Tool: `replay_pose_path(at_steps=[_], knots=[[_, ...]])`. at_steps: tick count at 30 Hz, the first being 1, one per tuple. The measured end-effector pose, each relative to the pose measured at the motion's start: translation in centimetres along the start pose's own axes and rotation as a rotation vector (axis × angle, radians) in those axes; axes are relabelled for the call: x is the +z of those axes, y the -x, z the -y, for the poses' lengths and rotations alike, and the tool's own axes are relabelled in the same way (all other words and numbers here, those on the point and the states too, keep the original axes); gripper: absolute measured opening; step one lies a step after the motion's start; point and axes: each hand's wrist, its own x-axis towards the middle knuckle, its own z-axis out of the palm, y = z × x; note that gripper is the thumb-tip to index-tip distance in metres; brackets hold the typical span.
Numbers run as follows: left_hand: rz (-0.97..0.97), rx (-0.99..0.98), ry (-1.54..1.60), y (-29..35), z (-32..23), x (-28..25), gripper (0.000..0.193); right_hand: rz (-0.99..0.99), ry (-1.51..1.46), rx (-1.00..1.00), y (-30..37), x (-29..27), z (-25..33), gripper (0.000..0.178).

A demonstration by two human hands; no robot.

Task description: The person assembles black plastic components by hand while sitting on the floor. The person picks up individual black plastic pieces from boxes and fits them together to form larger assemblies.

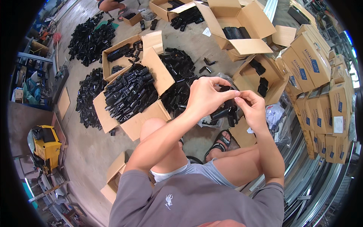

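Observation:
My left hand (210, 92) and my right hand (251, 109) meet in front of me, thumbs and fingertips pinched close together. Whatever they hold is too small or too hidden to make out. Below and behind them lies a clear plastic bag (209, 123) with black parts (226, 112) in it, partly covered by my hands. Left of the left hand spreads a heap of glossy black parts (177, 63) on the floor. Two loose L-shaped black pieces (205, 69) lie just beyond my hands.
An open carton (137, 125) full of black parts stands at the left, with more black heaps (90, 39) behind. Stacked cartons (306, 64) and long metal profiles (302, 189) line the right side. A yellow machine (47, 147) sits far left. Another person's leg (111, 5) shows at the top.

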Motion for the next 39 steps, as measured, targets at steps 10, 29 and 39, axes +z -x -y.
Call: replay_pose_path(at_steps=[10, 29, 39], knots=[[-0.040, -0.038, -0.052, 0.2, -0.6, -1.0, 0.046, 0.042, -0.148, 0.091, -0.4, 0.4, -0.8, 0.018], [-0.053, -0.069, -0.040, -0.5, 0.5, -0.9, 0.050, 0.022, -0.252, 0.131, 0.5, 1.1, -1.0, 0.031], [-0.064, -0.106, -0.207, -1.2, 0.6, -0.3, 0.056, 0.102, -0.375, 0.299, 0.6, 2.3, -0.2, 0.046]])
